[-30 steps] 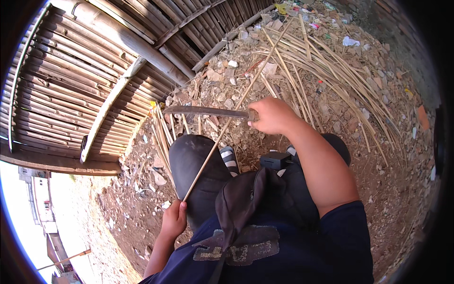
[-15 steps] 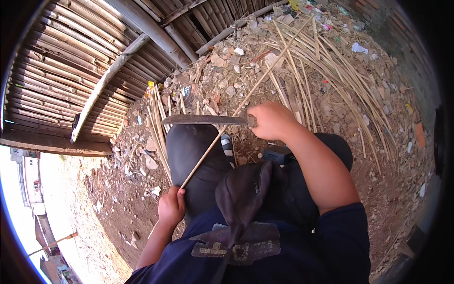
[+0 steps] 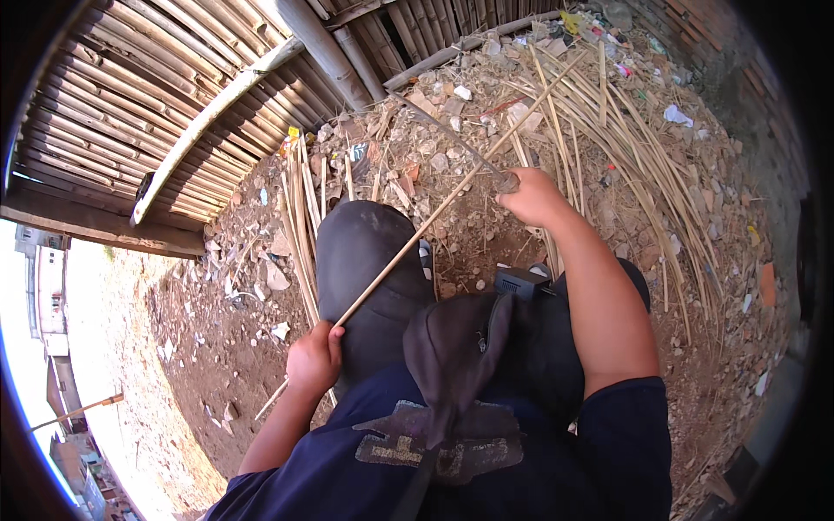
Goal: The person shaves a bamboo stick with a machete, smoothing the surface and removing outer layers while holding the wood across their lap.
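Note:
A long thin bamboo strip (image 3: 401,255) slants across my left knee, rising to the far right. My left hand (image 3: 314,358) is closed round it near its lower end, and a short tail sticks out below the fist. Ahead and to the right, my right hand (image 3: 532,198) grips the handle of a machete (image 3: 452,137). The dark blade, seen nearly edge-on, points to the far left and meets or crosses the strip close to my fist; whether it touches cannot be made out. Most of the handle is hidden by my fingers.
Many split bamboo strips (image 3: 638,143) lie in a pile at the right, with a smaller bundle (image 3: 300,208) beside my left knee. A bamboo wall (image 3: 156,104) stands at the left. A dark box-like device (image 3: 521,281) sits between my legs. Rubble and litter cover the ground.
My right hand has moved away along the strip, and the machete has swung from lying level to pointing far left. My left hand keeps its hold, with more strip tail showing below it.

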`<action>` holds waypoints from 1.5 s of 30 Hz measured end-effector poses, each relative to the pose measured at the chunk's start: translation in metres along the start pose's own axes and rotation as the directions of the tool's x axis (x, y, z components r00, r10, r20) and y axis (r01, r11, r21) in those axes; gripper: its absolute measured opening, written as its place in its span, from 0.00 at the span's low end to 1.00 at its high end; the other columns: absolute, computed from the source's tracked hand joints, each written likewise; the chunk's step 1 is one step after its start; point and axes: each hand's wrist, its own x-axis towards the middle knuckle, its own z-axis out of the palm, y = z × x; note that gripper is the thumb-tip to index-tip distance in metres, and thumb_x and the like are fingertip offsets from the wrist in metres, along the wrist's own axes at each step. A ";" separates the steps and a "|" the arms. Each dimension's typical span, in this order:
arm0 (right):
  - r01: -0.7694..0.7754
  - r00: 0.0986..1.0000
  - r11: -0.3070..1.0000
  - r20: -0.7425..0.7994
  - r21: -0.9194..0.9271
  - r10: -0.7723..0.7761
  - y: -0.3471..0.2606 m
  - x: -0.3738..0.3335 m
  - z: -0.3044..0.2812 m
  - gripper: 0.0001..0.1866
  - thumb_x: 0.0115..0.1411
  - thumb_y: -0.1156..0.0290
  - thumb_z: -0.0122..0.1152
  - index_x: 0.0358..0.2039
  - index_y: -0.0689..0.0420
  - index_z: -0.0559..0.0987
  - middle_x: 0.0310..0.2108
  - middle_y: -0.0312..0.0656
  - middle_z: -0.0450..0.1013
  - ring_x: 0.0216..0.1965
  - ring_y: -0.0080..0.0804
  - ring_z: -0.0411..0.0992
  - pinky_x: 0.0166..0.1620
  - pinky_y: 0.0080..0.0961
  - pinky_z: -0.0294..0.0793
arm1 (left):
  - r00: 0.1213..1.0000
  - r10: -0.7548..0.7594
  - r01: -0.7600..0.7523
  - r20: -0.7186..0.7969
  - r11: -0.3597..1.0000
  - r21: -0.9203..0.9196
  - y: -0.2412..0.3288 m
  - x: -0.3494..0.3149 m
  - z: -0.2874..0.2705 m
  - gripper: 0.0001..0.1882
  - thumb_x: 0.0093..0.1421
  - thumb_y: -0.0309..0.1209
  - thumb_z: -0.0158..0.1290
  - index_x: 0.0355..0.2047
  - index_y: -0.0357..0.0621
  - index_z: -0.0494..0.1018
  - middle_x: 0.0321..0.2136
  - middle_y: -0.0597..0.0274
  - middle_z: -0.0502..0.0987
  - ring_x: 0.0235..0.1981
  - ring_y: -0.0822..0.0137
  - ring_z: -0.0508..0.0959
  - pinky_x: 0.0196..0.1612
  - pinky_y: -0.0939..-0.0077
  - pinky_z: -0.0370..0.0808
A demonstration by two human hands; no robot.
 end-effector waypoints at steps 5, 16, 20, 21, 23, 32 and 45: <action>0.190 0.978 0.955 0.128 -0.230 -0.163 -0.027 -0.021 0.012 0.21 0.53 0.62 0.71 0.45 0.59 0.83 0.36 0.56 0.80 0.39 0.52 0.80 0.45 0.42 0.77 | 0.999 -0.037 0.037 0.014 0.999 0.016 -0.002 -0.006 0.003 0.17 0.72 0.44 0.47 0.32 0.44 0.70 0.21 0.42 0.77 0.24 0.37 0.79 0.28 0.42 0.74; 0.187 0.978 0.943 0.143 -0.275 -0.153 -0.021 -0.014 0.018 0.18 0.50 0.64 0.65 0.42 0.55 0.84 0.36 0.55 0.81 0.42 0.54 0.79 0.48 0.44 0.78 | 1.000 -0.012 0.012 -0.001 0.997 0.076 -0.003 -0.005 0.002 0.18 0.72 0.46 0.47 0.32 0.46 0.70 0.19 0.44 0.77 0.22 0.39 0.79 0.26 0.43 0.74; -0.085 0.993 0.995 -0.080 0.050 0.088 0.016 0.005 -0.007 0.17 0.50 0.66 0.64 0.39 0.62 0.82 0.34 0.56 0.80 0.38 0.53 0.80 0.43 0.44 0.78 | 1.000 0.001 0.003 -0.027 0.992 0.123 -0.001 -0.001 0.003 0.19 0.72 0.47 0.47 0.32 0.45 0.70 0.19 0.46 0.76 0.22 0.39 0.79 0.26 0.44 0.74; -0.071 0.992 0.996 -0.099 0.047 0.075 0.015 0.005 -0.006 0.17 0.50 0.66 0.64 0.39 0.62 0.82 0.34 0.56 0.80 0.38 0.53 0.80 0.43 0.44 0.78 | 1.000 -0.001 0.005 -0.027 0.991 0.136 -0.001 -0.004 0.001 0.19 0.72 0.47 0.47 0.32 0.45 0.70 0.20 0.46 0.77 0.23 0.39 0.79 0.27 0.44 0.74; 0.107 0.982 0.977 -0.136 -0.183 -0.133 0.009 -0.004 0.011 0.15 0.50 0.66 0.64 0.37 0.61 0.83 0.32 0.53 0.81 0.37 0.51 0.80 0.42 0.43 0.78 | 1.000 -0.014 0.015 -0.010 0.988 0.152 -0.001 -0.005 0.003 0.19 0.72 0.47 0.47 0.32 0.45 0.70 0.21 0.46 0.77 0.24 0.39 0.79 0.28 0.43 0.74; 0.164 0.986 0.972 0.069 -0.171 -0.154 -0.014 -0.007 0.018 0.15 0.48 0.66 0.63 0.35 0.58 0.84 0.33 0.56 0.80 0.38 0.55 0.79 0.44 0.44 0.78 | 0.998 -0.044 0.038 0.034 0.989 0.142 0.003 0.000 -0.003 0.18 0.71 0.45 0.49 0.33 0.44 0.69 0.22 0.44 0.78 0.25 0.39 0.80 0.28 0.43 0.75; 0.037 0.995 0.993 0.096 -0.116 -0.026 -0.017 -0.008 0.000 0.16 0.50 0.65 0.62 0.36 0.61 0.83 0.38 0.58 0.80 0.42 0.57 0.79 0.47 0.44 0.78 | 0.998 0.010 -0.005 -0.056 0.997 0.079 -0.002 0.002 0.004 0.17 0.71 0.44 0.50 0.31 0.44 0.70 0.21 0.42 0.77 0.24 0.38 0.79 0.26 0.44 0.74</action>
